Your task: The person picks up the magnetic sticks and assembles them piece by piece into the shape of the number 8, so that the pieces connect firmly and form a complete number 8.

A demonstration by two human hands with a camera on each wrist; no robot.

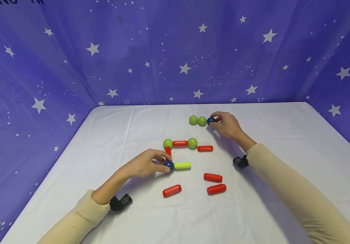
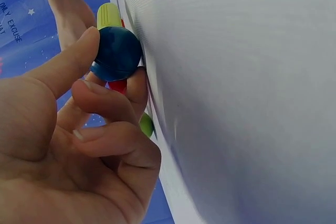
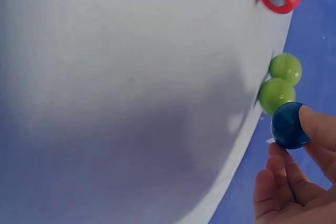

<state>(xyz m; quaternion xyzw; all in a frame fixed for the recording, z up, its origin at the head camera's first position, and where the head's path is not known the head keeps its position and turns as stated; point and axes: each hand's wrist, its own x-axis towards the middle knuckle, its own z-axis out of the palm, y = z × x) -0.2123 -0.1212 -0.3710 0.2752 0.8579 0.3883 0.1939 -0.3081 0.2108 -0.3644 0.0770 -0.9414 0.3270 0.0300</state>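
My left hand [image 1: 146, 163] pinches a dark blue ball [image 2: 116, 53] between thumb and fingers. A yellow-green rod [image 1: 182, 165] sticks out from that ball to the right, and a red rod [image 1: 168, 152] runs from it up to a green ball [image 1: 168, 143]. From there another red rod [image 1: 180, 143] leads to a second green ball [image 1: 192, 143]. Farther back, my right hand [image 1: 227, 125] pinches another dark blue ball [image 3: 290, 125]. Beside that one, two green balls [image 1: 202, 121] sit in a row to its left.
One loose red rod [image 1: 205, 148] lies just right of the joined pieces. Nearer the front are a red rod [image 1: 172, 190] at left and two more red rods [image 1: 216, 189] at right. A starry purple curtain [image 1: 162, 51] hangs behind the white-covered table [image 1: 117, 125].
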